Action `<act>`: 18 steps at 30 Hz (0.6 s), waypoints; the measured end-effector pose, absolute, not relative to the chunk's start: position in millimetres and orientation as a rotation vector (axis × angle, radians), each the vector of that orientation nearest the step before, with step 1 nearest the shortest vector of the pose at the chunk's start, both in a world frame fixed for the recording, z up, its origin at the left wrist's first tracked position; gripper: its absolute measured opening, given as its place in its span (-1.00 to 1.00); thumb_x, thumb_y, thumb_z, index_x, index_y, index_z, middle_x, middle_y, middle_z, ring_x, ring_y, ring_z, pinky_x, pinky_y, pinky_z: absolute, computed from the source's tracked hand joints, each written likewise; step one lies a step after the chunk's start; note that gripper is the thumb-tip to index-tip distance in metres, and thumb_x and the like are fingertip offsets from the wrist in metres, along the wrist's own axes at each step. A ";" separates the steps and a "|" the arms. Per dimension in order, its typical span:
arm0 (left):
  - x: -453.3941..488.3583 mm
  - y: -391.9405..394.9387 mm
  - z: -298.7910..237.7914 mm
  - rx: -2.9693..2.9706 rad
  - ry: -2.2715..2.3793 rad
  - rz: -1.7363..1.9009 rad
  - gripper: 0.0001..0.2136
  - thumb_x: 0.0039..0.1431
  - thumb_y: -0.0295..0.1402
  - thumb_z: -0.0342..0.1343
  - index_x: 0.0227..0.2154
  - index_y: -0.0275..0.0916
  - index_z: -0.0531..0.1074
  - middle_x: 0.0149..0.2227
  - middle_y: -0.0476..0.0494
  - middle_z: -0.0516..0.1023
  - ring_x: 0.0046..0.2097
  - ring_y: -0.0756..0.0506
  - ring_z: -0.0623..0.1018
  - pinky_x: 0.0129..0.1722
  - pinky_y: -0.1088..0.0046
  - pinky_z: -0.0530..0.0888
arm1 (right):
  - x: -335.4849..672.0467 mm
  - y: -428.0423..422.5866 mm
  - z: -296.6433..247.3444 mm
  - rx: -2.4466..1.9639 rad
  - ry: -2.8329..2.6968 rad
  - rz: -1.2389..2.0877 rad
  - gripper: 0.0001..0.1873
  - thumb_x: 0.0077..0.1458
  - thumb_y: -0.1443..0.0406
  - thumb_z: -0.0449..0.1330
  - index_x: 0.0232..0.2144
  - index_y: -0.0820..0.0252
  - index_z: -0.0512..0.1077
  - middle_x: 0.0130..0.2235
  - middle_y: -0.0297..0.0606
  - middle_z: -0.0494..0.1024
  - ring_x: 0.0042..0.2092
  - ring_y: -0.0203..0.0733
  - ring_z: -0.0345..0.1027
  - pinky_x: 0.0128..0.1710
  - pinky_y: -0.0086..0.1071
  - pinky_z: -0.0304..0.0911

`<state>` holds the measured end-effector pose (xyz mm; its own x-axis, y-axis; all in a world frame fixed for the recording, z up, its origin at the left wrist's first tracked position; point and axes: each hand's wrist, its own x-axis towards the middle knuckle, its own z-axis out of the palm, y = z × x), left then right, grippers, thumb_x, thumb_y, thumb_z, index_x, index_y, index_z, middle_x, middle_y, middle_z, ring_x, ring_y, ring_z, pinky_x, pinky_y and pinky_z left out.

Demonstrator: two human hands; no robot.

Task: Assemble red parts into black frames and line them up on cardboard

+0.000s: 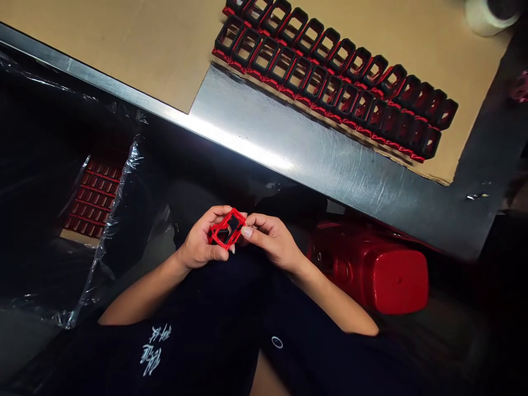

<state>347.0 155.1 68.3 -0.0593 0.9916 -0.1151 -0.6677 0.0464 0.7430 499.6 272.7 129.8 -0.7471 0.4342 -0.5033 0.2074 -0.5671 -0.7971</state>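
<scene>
Red plastic frame [226, 229] | left hand [199, 238], right hand [272, 240] both gripping it | matching frames [313, 77] in rows on cardboard sheet [103, 44] ahead

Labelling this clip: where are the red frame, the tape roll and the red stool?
Red frame [236, 213]: head view, on its top corner.
Tape roll [490, 17]: head view, on its outer wrap.
Red stool [398, 280]: head view, on its flat end.
</scene>
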 end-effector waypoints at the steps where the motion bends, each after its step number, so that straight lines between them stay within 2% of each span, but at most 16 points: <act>1: 347.6 155.1 68.9 0.531 0.728 1.480 -0.30 -0.04 -0.13 0.50 0.16 -0.09 0.36 0.19 -0.37 0.52 -0.37 0.02 0.63 -0.39 0.54 0.59 | 500.0 272.1 130.1 -1.028 -1.386 2.451 -0.62 0.09 -0.01 0.39 -0.45 0.16 0.49 -0.46 -0.30 0.57 -0.42 -0.24 0.42 -0.28 -0.31 0.42; 3: 348.2 155.7 70.5 0.531 0.705 1.478 -0.30 -0.04 -0.13 0.49 0.16 -0.08 0.37 0.19 -0.36 0.52 -0.37 0.01 0.64 -0.40 0.52 0.60 | 502.5 271.0 129.0 -1.012 -1.390 2.447 -0.63 0.09 -0.01 0.39 -0.44 0.15 0.49 -0.45 -0.29 0.57 -0.40 -0.22 0.43 -0.26 -0.28 0.42; 5: 348.3 156.4 72.4 0.602 0.762 1.474 -0.28 -0.06 -0.17 0.52 0.16 -0.07 0.37 0.19 -0.36 0.52 -0.29 -0.04 0.67 -0.33 0.49 0.63 | 506.9 270.1 126.1 -1.022 -1.387 2.434 -0.64 0.08 0.00 0.39 -0.40 0.15 0.51 -0.43 -0.29 0.58 -0.38 -0.21 0.43 -0.25 -0.28 0.41; 9: 348.4 157.5 75.5 0.882 0.970 1.523 -0.23 -0.11 -0.27 0.54 0.20 -0.07 0.36 0.20 -0.34 0.53 0.07 -0.21 0.65 0.02 0.32 0.62 | 517.3 269.1 118.2 -1.060 -1.354 2.405 -0.67 0.08 0.04 0.39 -0.34 0.19 0.56 -0.40 -0.30 0.58 -0.37 -0.24 0.41 -0.28 -0.34 0.34; 11: 349.0 157.8 76.4 1.000 1.042 1.526 -0.21 -0.09 -0.28 0.54 0.23 -0.06 0.35 0.20 -0.32 0.52 0.13 -0.22 0.62 0.13 0.27 0.57 | 520.6 268.9 115.8 -1.068 -1.346 2.395 -0.70 0.07 0.07 0.39 -0.34 0.19 0.57 -0.40 -0.31 0.57 -0.38 -0.25 0.39 -0.29 -0.36 0.32; 18: 351.3 158.4 77.7 1.201 1.185 1.499 -0.20 -0.06 -0.28 0.52 0.27 -0.08 0.33 0.19 -0.38 0.52 0.12 -0.26 0.62 0.09 0.22 0.59 | 521.8 269.2 116.1 -1.072 -1.369 2.361 -0.77 0.07 0.13 0.36 -0.35 0.18 0.58 -0.39 -0.31 0.58 -0.37 -0.25 0.39 -0.28 -0.35 0.34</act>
<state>351.3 158.4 77.7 -0.1710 0.9704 0.1706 -0.0573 -0.1827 0.9815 521.8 269.2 116.1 -0.7138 0.5049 -0.4853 0.1702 -0.5472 -0.8195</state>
